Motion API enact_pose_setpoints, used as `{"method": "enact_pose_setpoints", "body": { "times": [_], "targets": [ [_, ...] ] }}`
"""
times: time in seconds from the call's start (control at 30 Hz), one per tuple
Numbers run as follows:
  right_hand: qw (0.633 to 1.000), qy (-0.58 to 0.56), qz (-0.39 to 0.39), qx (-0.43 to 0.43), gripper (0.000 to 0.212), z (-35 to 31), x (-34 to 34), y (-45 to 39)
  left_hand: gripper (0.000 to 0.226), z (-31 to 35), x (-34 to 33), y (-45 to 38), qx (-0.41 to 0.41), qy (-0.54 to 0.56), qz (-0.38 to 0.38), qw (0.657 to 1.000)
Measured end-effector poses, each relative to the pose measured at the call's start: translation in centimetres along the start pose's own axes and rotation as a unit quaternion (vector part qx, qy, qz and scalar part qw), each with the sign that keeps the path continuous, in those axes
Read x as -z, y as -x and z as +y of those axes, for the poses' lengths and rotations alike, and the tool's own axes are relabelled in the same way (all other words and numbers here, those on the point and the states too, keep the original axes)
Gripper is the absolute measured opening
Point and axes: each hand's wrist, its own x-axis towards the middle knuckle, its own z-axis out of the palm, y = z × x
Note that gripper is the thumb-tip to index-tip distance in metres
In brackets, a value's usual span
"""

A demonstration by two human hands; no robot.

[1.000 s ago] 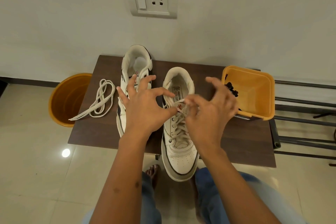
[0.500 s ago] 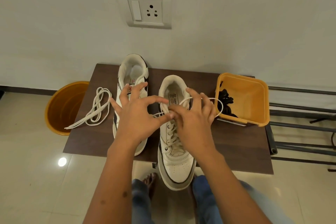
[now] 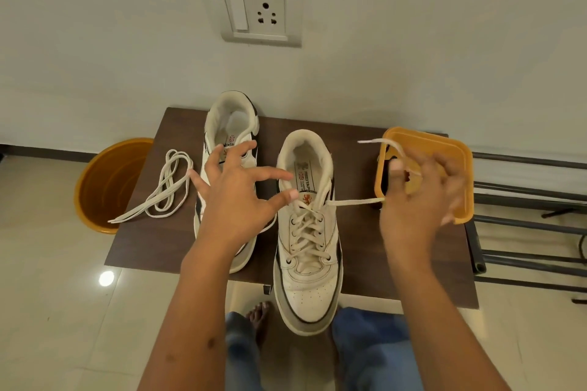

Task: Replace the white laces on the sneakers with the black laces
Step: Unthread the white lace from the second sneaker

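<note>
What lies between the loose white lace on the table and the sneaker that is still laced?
In the head view, the unlaced white sneaker stands between the loose white lace and the laced white sneaker; the left hand hovers above it.

The two white leather-look sneakers (image 3: pixel 307 232) with woven cloth laces (image 3: pixel 309 228) sit matt on a dark wood-grain tabletop (image 3: pixel 359 251), beside a smooth orange plastic tub (image 3: pixel 457 168), above glossy cream floor tiles (image 3: pixel 63 295).

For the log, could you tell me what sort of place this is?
Probably a room at home: a wall switch and socket plate, glossy floor tiles, and a small brown table pushed against the wall.
</note>
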Motion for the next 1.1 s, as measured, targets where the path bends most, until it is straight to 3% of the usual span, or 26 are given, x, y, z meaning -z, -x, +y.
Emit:
{"method": "enact_pose_setpoints", "body": {
  "times": [0.1,0.27,0.37,0.43,0.53,0.63,0.77,0.87,1.0,1.1],
  "targets": [
    [0.993,0.01,-0.084,0.079,0.045,-0.4,-1.1,1.6,0.015,-0.1,-0.1,-0.3,-0.037,0.002,0.036,0.999],
    [0.958,0.045,-0.22,0.18,0.016,-1.2,-1.9,3.7,0.015,-0.3,-0.3,-0.3,-0.057,-0.012,0.041,0.997],
    [0.922,0.109,-0.32,0.19,0.016,-1.0,-2.4,4.6,0.012,-0.2,-0.3,-0.2,-0.027,-0.024,0.034,0.999],
    [0.915,0.12,-0.343,0.175,0.016,-0.8,-2.5,4.5,0.021,-0.1,-0.4,0.0,0.013,-0.029,0.021,0.999],
    [0.922,0.105,-0.332,0.168,0.011,-1.1,-2.4,4.5,0.039,0.1,-0.4,0.1,0.073,-0.028,0.023,0.997],
    [0.942,0.077,-0.274,0.175,0.01,-1.1,-2.4,5.1,0.031,0.2,-0.2,-0.1,0.098,-0.024,0.043,0.994],
    [0.975,-0.065,-0.212,0.031,0.027,-1.7,-1.5,4.8,0.019,0.2,-0.2,-0.3,0.125,-0.008,0.068,0.99],
    [0.97,-0.145,-0.189,-0.044,0.02,-1.9,-1.1,4.2,0.022,0.4,-0.3,-0.2,0.144,0.01,0.078,0.986],
    [0.977,-0.068,-0.185,0.08,0.013,-1.6,-1.4,4.0,0.027,0.9,-0.6,-0.2,0.144,0.01,0.07,0.987],
    [0.954,0.057,-0.238,0.174,0.022,-1.4,-2.1,5.0,0.028,0.8,-0.8,-0.2,0.135,0.003,0.071,0.988]
  ]
}}
